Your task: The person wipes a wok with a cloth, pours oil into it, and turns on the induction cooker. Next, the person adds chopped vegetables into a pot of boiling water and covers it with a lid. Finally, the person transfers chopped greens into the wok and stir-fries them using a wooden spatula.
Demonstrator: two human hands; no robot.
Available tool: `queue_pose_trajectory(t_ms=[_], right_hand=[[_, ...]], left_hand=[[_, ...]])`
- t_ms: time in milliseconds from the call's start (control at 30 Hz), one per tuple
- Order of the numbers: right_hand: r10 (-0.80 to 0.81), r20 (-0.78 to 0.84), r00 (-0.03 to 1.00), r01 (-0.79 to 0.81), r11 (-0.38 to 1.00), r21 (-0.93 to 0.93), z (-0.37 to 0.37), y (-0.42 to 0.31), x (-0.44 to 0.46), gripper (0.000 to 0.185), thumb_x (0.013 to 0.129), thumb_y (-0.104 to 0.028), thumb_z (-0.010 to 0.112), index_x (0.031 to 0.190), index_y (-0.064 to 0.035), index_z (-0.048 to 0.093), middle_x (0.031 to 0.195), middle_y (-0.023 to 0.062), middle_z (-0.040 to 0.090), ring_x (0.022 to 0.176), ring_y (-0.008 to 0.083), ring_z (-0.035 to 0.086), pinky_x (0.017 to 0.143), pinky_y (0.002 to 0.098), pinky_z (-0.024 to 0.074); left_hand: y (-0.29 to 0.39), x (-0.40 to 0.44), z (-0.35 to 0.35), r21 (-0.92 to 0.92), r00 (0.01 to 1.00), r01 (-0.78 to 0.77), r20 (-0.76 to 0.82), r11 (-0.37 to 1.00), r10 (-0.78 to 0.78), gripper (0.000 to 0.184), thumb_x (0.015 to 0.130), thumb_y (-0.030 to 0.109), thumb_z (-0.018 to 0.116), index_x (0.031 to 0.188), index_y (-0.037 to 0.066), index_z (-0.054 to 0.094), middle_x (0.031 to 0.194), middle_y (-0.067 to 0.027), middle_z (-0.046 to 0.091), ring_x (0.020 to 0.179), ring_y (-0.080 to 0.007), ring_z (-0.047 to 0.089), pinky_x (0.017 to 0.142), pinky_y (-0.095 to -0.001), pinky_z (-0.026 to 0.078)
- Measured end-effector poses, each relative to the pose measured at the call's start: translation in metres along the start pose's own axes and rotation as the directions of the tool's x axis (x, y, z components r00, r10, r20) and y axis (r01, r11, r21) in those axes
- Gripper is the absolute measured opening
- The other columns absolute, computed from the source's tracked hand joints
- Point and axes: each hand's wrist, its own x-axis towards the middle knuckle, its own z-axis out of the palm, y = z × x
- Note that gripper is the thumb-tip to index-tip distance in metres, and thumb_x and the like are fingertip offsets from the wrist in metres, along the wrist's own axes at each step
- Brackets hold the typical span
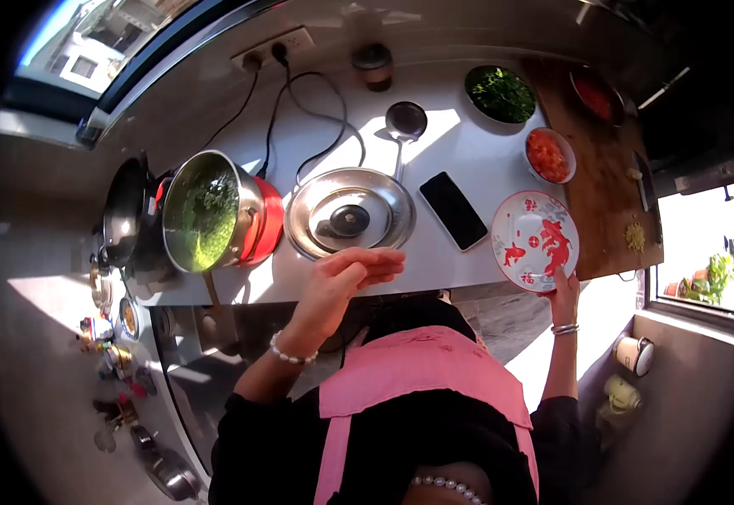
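My right hand [562,296] grips the lower rim of a white plate [513,229] with red fish patterns, which is tilted up at the counter's front right. Nothing is in my left hand [357,273]; its fingers are stretched out flat, close to the near edge of a steel lid [309,200] with a black knob. Whether the hand touches the lid, I cannot tell. Left of the lid, a steel pot [253,200] with chopped greens inside stands on a red base. A black phone [453,210] lies between lid and plate.
Behind the lid lies a ladle [405,122]. Bowls of chopped greens [501,94] and diced red pieces [548,156] stand at the back right. A wooden board [615,194] holds a knife [643,181] and a minced heap [634,237]. A wok [124,210] stands left; cables [346,118] cross the counter.
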Motion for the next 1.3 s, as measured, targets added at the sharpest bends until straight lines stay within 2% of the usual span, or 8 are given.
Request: queue_pose_trajectory(t_ms=[433, 667, 800, 900, 1033, 1133, 1233, 1300], right_hand=[[-0.002, 0.043, 0.999, 0.004, 0.998, -0.062, -0.004, 0.020, 0.040, 0.059, 0.086, -0.026, 0.057, 0.136, -0.0071, 0.031, 0.117, 0.0117, 0.052, 0.088, 0.0227, 0.060, 0.052, 0.0304, 0.0555], [0.265, -0.021, 0.964, -0.248, 0.866, -0.434, -0.010, 0.016, 0.062, 0.047, 0.089, -0.028, 0.053, 0.121, 0.0034, 0.040, 0.074, 0.0173, 0.061, 0.040, 0.0231, 0.057, 0.032, 0.0291, 0.0499], [0.345, -0.085, 0.935, -0.317, 0.704, -0.636, -0.003, -0.015, 0.054, 0.038, 0.090, -0.035, 0.049, 0.096, 0.0023, 0.050, 0.057, 0.0111, 0.056, 0.039, 0.0187, 0.055, 0.031, 0.0268, 0.0455], [0.082, -0.116, 0.990, -0.142, 0.605, -0.784, -0.007, -0.041, 0.035, 0.037, 0.089, -0.034, 0.052, 0.088, 0.0028, 0.051, 0.049, 0.0089, 0.052, 0.032, 0.0143, 0.047, 0.027, 0.0259, 0.0367], [0.198, 0.268, 0.943, -0.051, 0.881, -0.471, 0.056, -0.044, 0.010, 0.025, 0.090, -0.024, 0.049, 0.094, 0.0002, 0.052, 0.060, 0.0088, 0.057, 0.041, 0.0134, 0.052, 0.034, 0.0223, 0.0411], [0.375, 0.565, 0.735, -0.240, 0.923, -0.301, 0.140, -0.037, -0.019, 0.035, 0.091, -0.029, 0.051, 0.109, 0.0010, 0.048, 0.077, 0.0138, 0.061, 0.057, 0.0170, 0.060, 0.049, 0.0248, 0.0499], [0.373, 0.781, 0.501, -0.585, 0.811, -0.012, 0.204, -0.014, -0.040, 0.051, 0.089, -0.038, 0.053, 0.119, 0.0014, 0.042, 0.102, 0.0181, 0.059, 0.083, 0.0247, 0.062, 0.072, 0.0339, 0.0539], [0.393, 0.765, 0.510, -0.696, 0.711, 0.099, 0.237, -0.007, -0.047, 0.047, 0.090, -0.035, 0.052, 0.118, 0.0010, 0.043, 0.107, 0.0180, 0.058, 0.091, 0.0268, 0.060, 0.077, 0.0370, 0.0527]], left_hand=[[-0.035, 0.002, 0.039, -0.047, 0.984, -0.042, -0.178, 0.998, 0.033, 0.027, 0.085, -0.001, 0.038, 0.103, -0.006, 0.059, 0.106, -0.0150, 0.061, 0.100, -0.0214, 0.058, 0.089, -0.0327, 0.046], [-0.051, -0.006, 0.032, -0.065, 0.934, -0.015, -0.357, 0.998, -0.009, 0.023, 0.086, 0.002, 0.042, 0.097, -0.005, 0.061, 0.095, -0.0115, 0.064, 0.086, -0.0172, 0.062, 0.079, -0.0278, 0.050], [-0.078, -0.009, -0.022, 0.117, 0.609, -0.103, -0.778, 0.988, 0.156, 0.019, 0.086, 0.008, 0.047, 0.092, -0.001, 0.062, 0.081, -0.0081, 0.064, 0.063, -0.0111, 0.058, 0.060, -0.0224, 0.047], [-0.098, -0.017, -0.076, 0.115, 0.454, -0.119, -0.877, 0.986, 0.157, 0.020, 0.087, 0.010, 0.048, 0.101, 0.000, 0.058, 0.083, -0.0084, 0.064, 0.062, -0.0104, 0.056, 0.058, -0.0221, 0.047], [-0.113, -0.020, -0.106, -0.099, 0.590, -0.115, -0.807, 0.988, -0.012, 0.027, 0.087, 0.009, 0.045, 0.112, -0.001, 0.049, 0.097, -0.0122, 0.062, 0.076, -0.0152, 0.059, 0.066, -0.0257, 0.050], [-0.122, -0.017, -0.114, -0.186, 0.696, -0.095, -0.715, 0.978, -0.068, 0.027, 0.088, 0.008, 0.044, 0.113, -0.002, 0.049, 0.103, -0.0142, 0.061, 0.085, -0.0197, 0.061, 0.073, -0.0288, 0.051], [-0.125, -0.020, -0.120, -0.227, 0.787, -0.053, -0.608, 0.972, -0.099, 0.029, 0.088, 0.009, 0.043, 0.114, -0.004, 0.047, 0.108, -0.0162, 0.058, 0.092, -0.0240, 0.060, 0.080, -0.0320, 0.051], [-0.124, -0.022, -0.124, -0.230, 0.821, -0.020, -0.559, 0.973, -0.115, 0.029, 0.088, 0.008, 0.042, 0.114, -0.005, 0.047, 0.109, -0.0166, 0.058, 0.094, -0.0243, 0.060, 0.082, -0.0324, 0.050]])
